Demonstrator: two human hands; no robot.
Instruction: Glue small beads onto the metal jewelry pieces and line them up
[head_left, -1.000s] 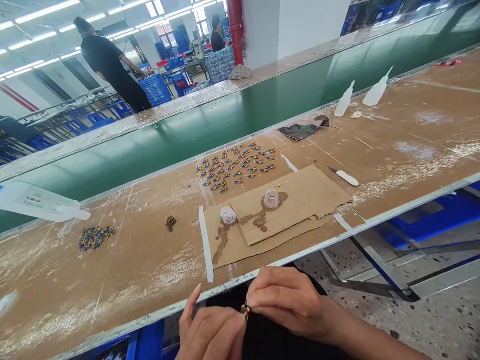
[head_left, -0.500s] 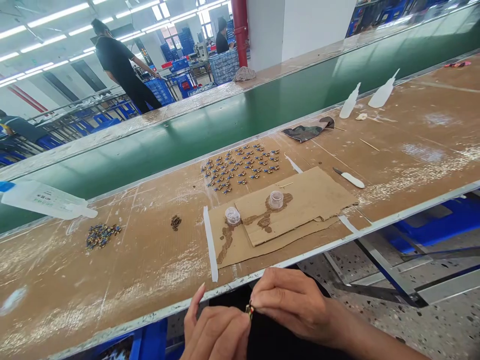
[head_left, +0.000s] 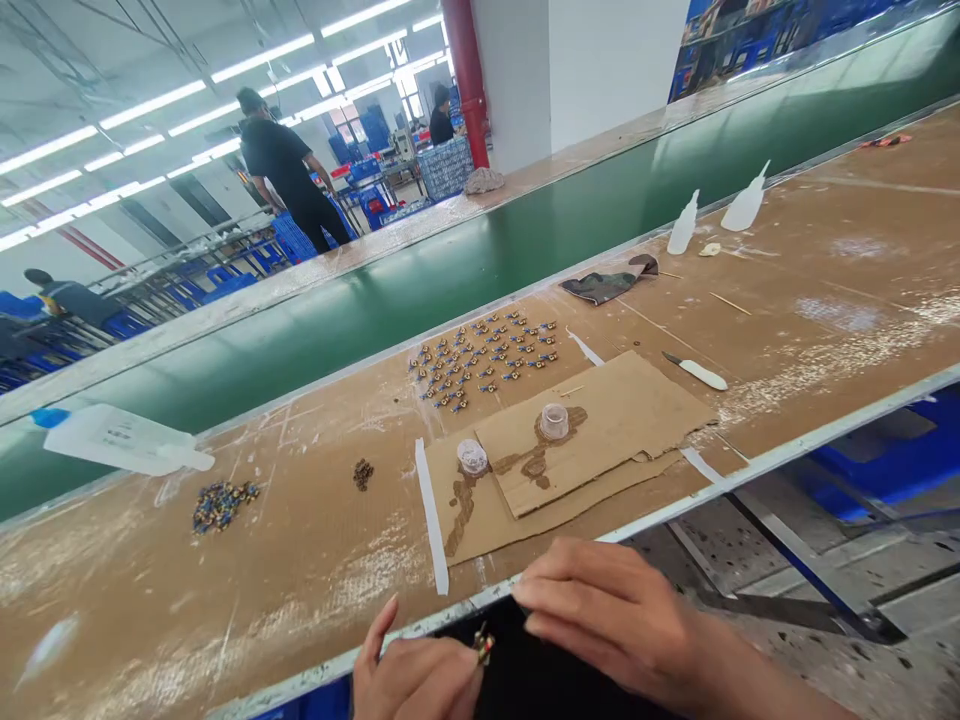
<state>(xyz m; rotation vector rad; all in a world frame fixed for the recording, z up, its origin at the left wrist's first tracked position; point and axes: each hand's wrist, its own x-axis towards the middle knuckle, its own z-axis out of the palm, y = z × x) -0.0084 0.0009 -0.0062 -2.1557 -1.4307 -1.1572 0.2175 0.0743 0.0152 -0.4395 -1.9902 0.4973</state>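
Pinching a small gold-coloured piece [head_left: 484, 646] in its fingertips, the left hand [head_left: 427, 678] in the head view holds it against dark clothing, near the front edge of the counter [head_left: 315, 560]. Just beside it, apart from the piece, is the right hand [head_left: 611, 610], its fingers drawn together; whether they grip anything cannot be told. Beyond the hands, two clear cups [head_left: 554, 422] stand on cardboard [head_left: 637, 400], with small blue-and-gold pieces [head_left: 480, 354] spread behind and a loose pile [head_left: 221, 506] to the left beside a white bottle [head_left: 120, 440].

Shiny metallic trinket [head_left: 484, 646], matt cardboard [head_left: 607, 440]
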